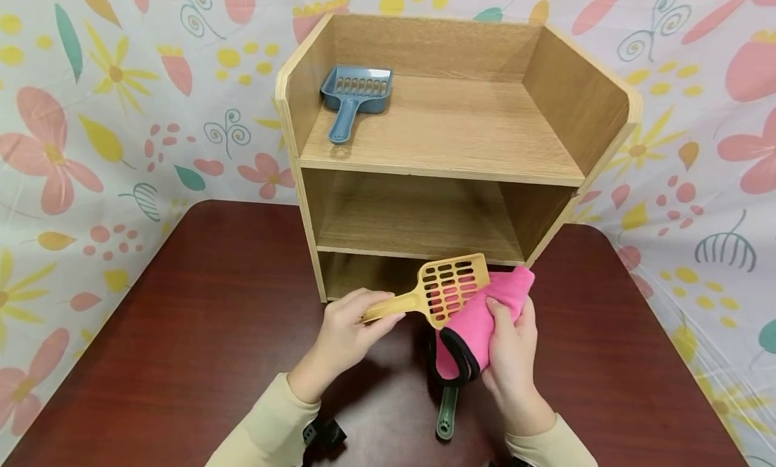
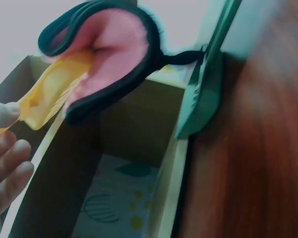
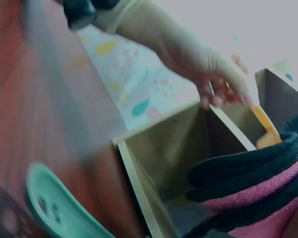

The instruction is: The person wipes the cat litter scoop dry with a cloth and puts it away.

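My left hand [image 1: 348, 322] grips the handle of a yellow slotted scoop [image 1: 445, 288], held above the dark red table [image 1: 200, 319] in front of the wooden shelf unit [image 1: 448, 150]. My right hand [image 1: 512, 349] holds a pink cloth with black trim [image 1: 479, 319] against the scoop's head. The left wrist view shows the scoop [image 2: 52, 94] tucked into the cloth [image 2: 116, 54], and the right wrist view shows the cloth [image 3: 258, 183]. A green scoop [image 1: 447, 413] lies on the table under the cloth, only its handle showing.
A blue slotted scoop [image 1: 356, 96] lies at the left of the shelf unit's top level. The two lower shelves hold nothing I can see. A flowered backdrop [image 1: 91, 116] surrounds the table. Bare tabletop lies to the left and right of my hands.
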`<action>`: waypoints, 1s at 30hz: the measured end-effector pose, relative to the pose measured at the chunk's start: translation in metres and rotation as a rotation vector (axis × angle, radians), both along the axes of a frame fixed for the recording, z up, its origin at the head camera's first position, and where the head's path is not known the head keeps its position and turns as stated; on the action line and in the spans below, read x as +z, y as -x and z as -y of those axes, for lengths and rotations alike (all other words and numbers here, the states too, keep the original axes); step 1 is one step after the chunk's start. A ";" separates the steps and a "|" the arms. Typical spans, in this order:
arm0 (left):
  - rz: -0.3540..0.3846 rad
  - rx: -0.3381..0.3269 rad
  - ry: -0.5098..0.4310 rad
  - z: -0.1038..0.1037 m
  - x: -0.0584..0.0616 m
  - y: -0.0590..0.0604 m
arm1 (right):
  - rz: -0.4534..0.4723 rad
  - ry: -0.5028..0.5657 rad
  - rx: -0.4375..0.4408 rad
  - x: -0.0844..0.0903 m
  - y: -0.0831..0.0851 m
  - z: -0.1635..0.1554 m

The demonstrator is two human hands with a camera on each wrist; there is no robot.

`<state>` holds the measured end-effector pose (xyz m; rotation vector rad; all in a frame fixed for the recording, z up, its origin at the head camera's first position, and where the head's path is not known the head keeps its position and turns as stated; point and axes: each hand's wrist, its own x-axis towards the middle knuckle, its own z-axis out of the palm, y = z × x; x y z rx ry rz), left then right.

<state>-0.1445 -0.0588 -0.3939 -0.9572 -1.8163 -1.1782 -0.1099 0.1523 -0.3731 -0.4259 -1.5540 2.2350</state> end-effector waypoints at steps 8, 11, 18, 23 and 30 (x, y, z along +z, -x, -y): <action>0.002 0.060 0.005 -0.012 -0.006 -0.008 | -0.040 0.223 0.033 -0.004 -0.006 0.018; -0.002 0.072 0.008 -0.017 -0.008 -0.010 | -0.049 0.246 0.070 -0.004 -0.008 0.023; -0.075 0.035 0.013 -0.026 -0.011 -0.016 | -0.006 0.224 0.147 -0.004 -0.008 0.025; -0.133 0.047 0.052 -0.027 -0.010 -0.016 | 0.025 0.169 0.110 -0.006 -0.004 0.021; -0.136 0.061 0.101 -0.023 -0.007 -0.016 | -0.038 0.128 0.003 -0.013 0.003 0.016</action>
